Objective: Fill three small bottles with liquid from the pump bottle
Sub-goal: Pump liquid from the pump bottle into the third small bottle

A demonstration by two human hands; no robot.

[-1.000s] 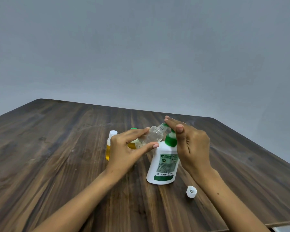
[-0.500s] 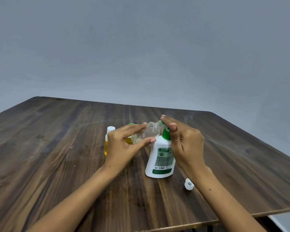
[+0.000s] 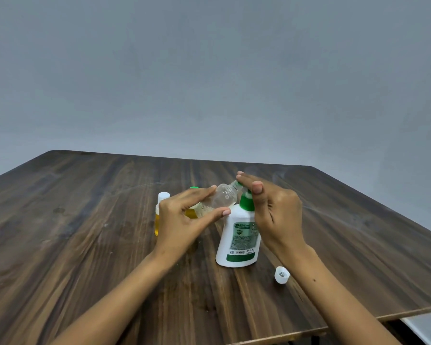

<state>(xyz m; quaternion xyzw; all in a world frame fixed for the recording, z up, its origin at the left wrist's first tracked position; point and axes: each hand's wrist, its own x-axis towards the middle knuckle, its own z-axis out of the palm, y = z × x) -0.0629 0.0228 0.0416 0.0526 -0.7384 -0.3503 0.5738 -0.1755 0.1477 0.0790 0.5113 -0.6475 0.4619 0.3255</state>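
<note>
A white pump bottle (image 3: 238, 242) with a green pump collar stands upright at the middle of the wooden table (image 3: 85, 245). My left hand (image 3: 182, 220) holds a small clear bottle (image 3: 219, 200) between thumb and fingers, tilted with its open neck up at the pump nozzle; a little pale liquid lies in its lower end. My right hand (image 3: 274, 210) rests on the pump head, fingers straight across its top. Behind my left hand stand a small bottle with yellow liquid and a white cap (image 3: 159, 210) and another with a green cap (image 3: 193, 189), mostly hidden.
A loose white cap (image 3: 282, 275) lies on the table to the right of the pump bottle, next to my right forearm. The table's near edge runs along the lower right, with a pale floor beyond it.
The hands and bottles keep the same arrangement. The view has tilted, so everything sits slightly lower and left in the frame; my right fingers stay on the pump head.
</note>
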